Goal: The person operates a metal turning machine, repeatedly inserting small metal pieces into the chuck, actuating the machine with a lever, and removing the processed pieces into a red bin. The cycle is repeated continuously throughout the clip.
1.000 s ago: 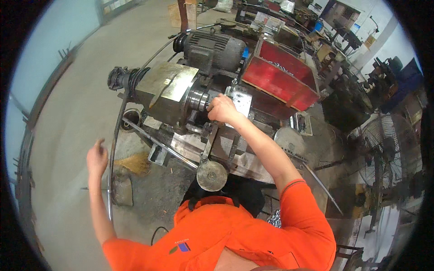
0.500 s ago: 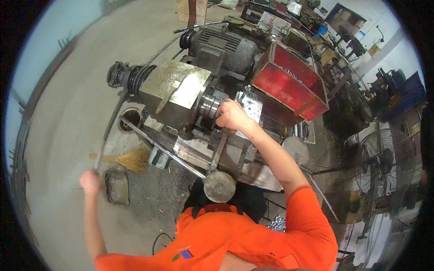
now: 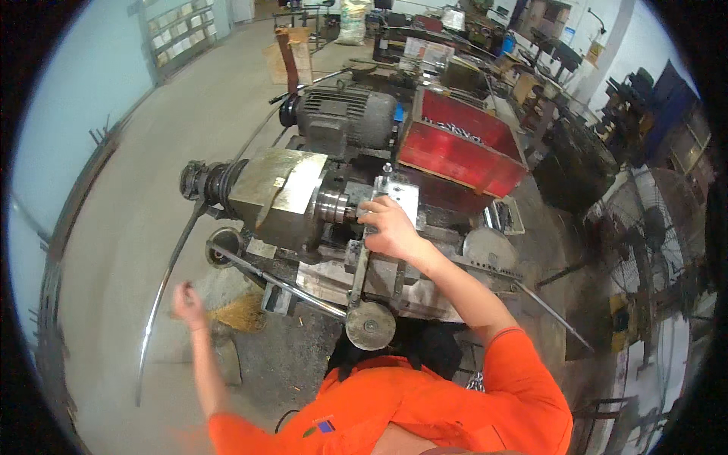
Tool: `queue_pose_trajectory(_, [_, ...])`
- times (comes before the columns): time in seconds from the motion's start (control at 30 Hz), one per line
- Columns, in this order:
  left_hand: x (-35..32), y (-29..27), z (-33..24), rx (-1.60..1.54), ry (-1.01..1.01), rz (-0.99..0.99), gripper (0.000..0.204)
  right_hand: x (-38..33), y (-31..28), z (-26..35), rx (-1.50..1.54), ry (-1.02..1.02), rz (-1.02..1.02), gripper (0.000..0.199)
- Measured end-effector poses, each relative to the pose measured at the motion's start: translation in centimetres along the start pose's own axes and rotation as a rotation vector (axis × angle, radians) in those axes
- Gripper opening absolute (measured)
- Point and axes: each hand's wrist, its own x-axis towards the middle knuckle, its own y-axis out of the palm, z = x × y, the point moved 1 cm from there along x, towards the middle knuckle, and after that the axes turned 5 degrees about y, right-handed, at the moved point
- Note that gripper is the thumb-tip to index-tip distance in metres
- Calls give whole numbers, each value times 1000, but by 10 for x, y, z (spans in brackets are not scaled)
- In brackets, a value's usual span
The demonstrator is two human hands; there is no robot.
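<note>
A: Which step is this, would you say?

B: Setting up at the spindle, I'd judge. The right hand [image 3: 388,227] rests on the grey metal chuck nose [image 3: 336,206] of the old green-grey lathe headstock [image 3: 279,199], fingers curled around something there; what they pinch is hidden. The square silver tool block [image 3: 400,199] sits just behind the knuckles.

A: And the other 1?

B: The left hand [image 3: 186,302] hangs free out to the side, loosely open and blurred, above the straw broom head [image 3: 241,312] on the concrete floor [image 3: 136,212].

A: Next move?

B: Probably a firm grip with both hands and care around the round steel handwheel [image 3: 371,326] below.

A: Any packages or signs?

B: A long red metal bin [image 3: 455,155] behind the machine, a flat brown cardboard sheet [image 3: 292,62] standing farther back, and a pale sack [image 3: 350,21] at the top edge. Small wall notices at upper right are too small to tell.
</note>
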Motion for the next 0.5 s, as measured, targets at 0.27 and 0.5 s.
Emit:
queue_pose_trajectory(0.27, [-106,135,-27,593,199,1160,31,-171,-88,-49,29,333,-90,37])
queue_pose_trajectory(0.5, [-77,138,-7,624,185,1204,29,-352,-145,-129,-411,887,-197,53])
